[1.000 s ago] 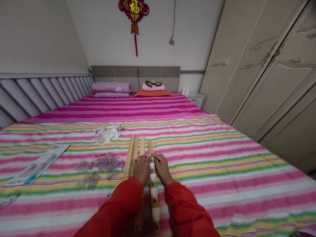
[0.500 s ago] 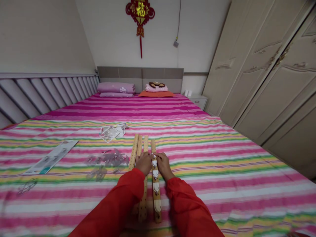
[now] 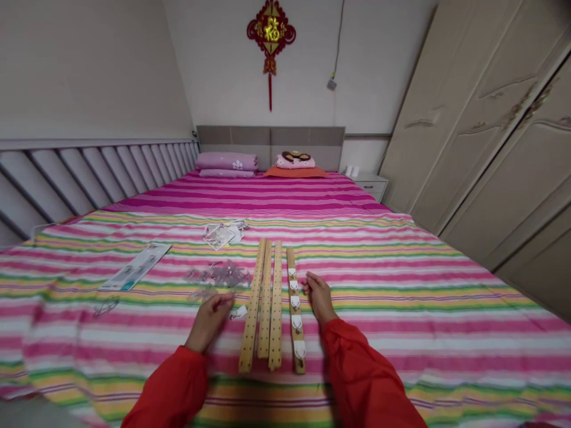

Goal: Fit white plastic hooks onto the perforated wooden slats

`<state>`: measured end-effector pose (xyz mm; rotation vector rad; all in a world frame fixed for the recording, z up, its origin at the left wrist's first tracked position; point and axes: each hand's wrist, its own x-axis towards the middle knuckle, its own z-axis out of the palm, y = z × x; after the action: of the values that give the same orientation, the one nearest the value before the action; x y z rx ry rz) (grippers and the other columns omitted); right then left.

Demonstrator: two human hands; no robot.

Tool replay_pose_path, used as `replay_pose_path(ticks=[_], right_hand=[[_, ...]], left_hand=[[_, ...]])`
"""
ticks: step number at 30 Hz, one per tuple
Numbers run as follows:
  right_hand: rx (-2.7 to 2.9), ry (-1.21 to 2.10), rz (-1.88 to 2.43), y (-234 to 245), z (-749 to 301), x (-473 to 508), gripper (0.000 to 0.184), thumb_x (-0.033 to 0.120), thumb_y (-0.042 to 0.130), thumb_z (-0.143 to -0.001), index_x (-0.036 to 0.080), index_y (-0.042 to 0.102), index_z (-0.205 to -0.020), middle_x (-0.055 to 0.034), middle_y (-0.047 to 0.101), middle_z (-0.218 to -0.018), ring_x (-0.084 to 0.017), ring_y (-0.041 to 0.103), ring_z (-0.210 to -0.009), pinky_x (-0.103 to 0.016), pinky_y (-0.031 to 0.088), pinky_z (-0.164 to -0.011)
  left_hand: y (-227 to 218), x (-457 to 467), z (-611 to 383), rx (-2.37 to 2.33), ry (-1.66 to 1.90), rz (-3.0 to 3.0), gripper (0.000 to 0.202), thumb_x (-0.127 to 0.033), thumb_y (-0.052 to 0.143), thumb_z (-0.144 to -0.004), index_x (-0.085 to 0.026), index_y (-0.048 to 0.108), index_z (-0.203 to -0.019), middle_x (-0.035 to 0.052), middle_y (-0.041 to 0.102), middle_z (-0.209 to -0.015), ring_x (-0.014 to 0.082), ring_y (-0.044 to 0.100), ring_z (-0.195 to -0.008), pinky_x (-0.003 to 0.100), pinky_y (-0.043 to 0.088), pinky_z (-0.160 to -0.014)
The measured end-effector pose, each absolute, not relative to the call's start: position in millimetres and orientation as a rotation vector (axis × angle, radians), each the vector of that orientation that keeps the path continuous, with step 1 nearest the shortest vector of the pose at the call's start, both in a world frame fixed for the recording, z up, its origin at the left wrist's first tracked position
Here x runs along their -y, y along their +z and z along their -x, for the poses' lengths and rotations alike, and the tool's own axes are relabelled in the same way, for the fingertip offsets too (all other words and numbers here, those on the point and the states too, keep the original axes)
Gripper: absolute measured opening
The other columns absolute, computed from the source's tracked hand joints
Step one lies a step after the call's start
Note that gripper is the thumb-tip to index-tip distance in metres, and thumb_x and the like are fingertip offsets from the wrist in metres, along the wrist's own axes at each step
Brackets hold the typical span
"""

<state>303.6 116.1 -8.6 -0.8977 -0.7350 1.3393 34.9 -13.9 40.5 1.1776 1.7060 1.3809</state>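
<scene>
A wooden strip (image 3: 290,258) with a row of several white adhesive hooks (image 3: 295,304) lies lengthwise before me. My right hand (image 3: 320,299) hovers just right of its upper hooks, apart from them, fingers loosely bent and parted. On the other side, my left hand (image 3: 209,321) is by the pile of clear plastic hooks (image 3: 225,273). Its thumb and forefinger come together; whatever is between them is too small to make out. A small white piece (image 3: 239,312) lies beside those fingertips. Between my hands lie three wooden strips with holes (image 3: 276,297).
Clear and white packaging (image 3: 223,235) lies beyond the pile. At left are a long card pack (image 3: 136,267) and a thin wire-like item (image 3: 106,305). Everything rests on the striped bedspread (image 3: 379,333). A railing (image 3: 98,169) runs along the left, a wardrobe (image 3: 491,166) along the right.
Both hands have left the hooked strip's upper end. My left hand has moved left and nearer to me, my right hand slightly right. The view has shifted left.
</scene>
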Motion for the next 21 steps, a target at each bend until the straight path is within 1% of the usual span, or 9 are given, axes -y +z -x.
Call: replay_pose_path(ticks=[3,6,8,10,11,13,15,18,21], right_hand=[[0.672,1.375,0.882,-5.4,-308.2,-101.4,0.026,0.028,0.075,-0.055,0.016,0.069,-0.077,-0.0001,0.065,-0.058,-0.01,0.051,-0.046,-0.023,0.038,-0.043],[0.66,1.396,0.889,-1.7,-311.7,-88.1,0.023,0.026,0.077,-0.053,0.016,0.069,-0.072,-0.0004,0.064,-0.059,-0.01,0.05,-0.045,-0.023,0.037,-0.041],[0.673,1.389,0.905,1.4,-313.2,-80.6,0.022,0.026,0.077,-0.053,0.016,0.07,-0.071,0.0,0.063,-0.058,-0.01,0.049,-0.044,-0.023,0.037,-0.04],[0.699,1.376,0.92,5.5,-314.1,-73.6,0.022,0.027,0.077,-0.054,0.017,0.07,-0.073,0.0003,0.062,-0.058,-0.009,0.047,-0.043,-0.023,0.036,-0.04],[0.713,1.37,0.926,8.2,-314.2,-70.3,0.022,0.027,0.076,-0.055,0.017,0.07,-0.075,0.0003,0.063,-0.059,-0.009,0.047,-0.042,-0.022,0.036,-0.039],[0.745,1.36,0.938,14.8,-313.2,-63.5,0.023,0.028,0.075,-0.058,0.017,0.07,-0.078,0.0002,0.063,-0.06,-0.008,0.046,-0.042,-0.022,0.034,-0.039],[0.791,1.364,0.946,23.1,-310.6,-56.7,0.024,0.031,0.074,-0.061,0.017,0.07,-0.08,0.0002,0.064,-0.061,-0.008,0.046,-0.041,-0.021,0.033,-0.039],[0.925,1.41,0.93,36.9,-303.0,-46.0,0.026,0.035,0.075,-0.063,0.017,0.07,-0.081,0.0003,0.064,-0.062,-0.008,0.045,-0.041,-0.021,0.031,-0.038],[1.085,1.457,0.898,50.5,-292.6,-35.5,0.025,0.036,0.074,-0.066,0.018,0.071,-0.083,0.0016,0.062,-0.061,-0.008,0.045,-0.042,-0.021,0.031,-0.04]], left_hand=[[20.2,29.1,-34.0,-1.861,1.381,-1.268,0.044,-0.051,0.071,-0.056,-0.018,0.07,-0.085,0.0057,0.072,-0.084,0.0204,0.065,-0.077,0.034,0.054,-0.075],[9.4,33.1,-38.2,-1.943,1.352,-1.415,0.037,-0.043,0.069,-0.058,-0.021,0.069,-0.087,0.0046,0.07,-0.085,0.0196,0.063,-0.077,0.032,0.053,-0.073],[8.4,33.3,-41.0,-1.973,1.326,-1.498,0.027,-0.039,0.065,-0.062,-0.021,0.068,-0.082,0.0041,0.067,-0.081,0.0192,0.062,-0.074,0.032,0.052,-0.07],[10.4,33.4,-42.6,-1.999,1.309,-1.553,0.017,-0.037,0.06,-0.065,-0.022,0.065,-0.071,0.0034,0.064,-0.073,0.0185,0.059,-0.068,0.031,0.05,-0.067],[11.9,33.4,-43.0,-2.006,1.304,-1.564,0.015,-0.037,0.059,-0.065,-0.022,0.062,-0.065,0.0028,0.061,-0.069,0.0179,0.058,-0.066,0.031,0.049,-0.065],[14.8,33.7,-43.3,-2.001,1.308,-1.52,0.017,-0.038,0.058,-0.065,-0.022,0.058,-0.06,0.0014,0.059,-0.063,0.0168,0.056,-0.061,0.029,0.048,-0.062],[18.2,33.9,-43.5,-1.953,1.338,-1.408,0.021,-0.042,0.059,-0.064,-0.021,0.058,-0.062,0.0006,0.06,-0.062,0.0161,0.057,-0.061,0.029,0.047,-0.062],[28.2,34.0,-46.4,-1.801,1.416,-1.254,0.029,-0.047,0.063,-0.063,-0.02,0.059,-0.069,0.0006,0.064,-0.066,0.0161,0.061,-0.065,0.027,0.048,-0.063],[46.6,34.1,-54.9,-1.635,1.439,-1.255,0.032,-0.048,0.068,-0.061,-0.019,0.06,-0.072,0.0007,0.066,-0.07,0.0164,0.063,-0.07,0.027,0.05,-0.066]])
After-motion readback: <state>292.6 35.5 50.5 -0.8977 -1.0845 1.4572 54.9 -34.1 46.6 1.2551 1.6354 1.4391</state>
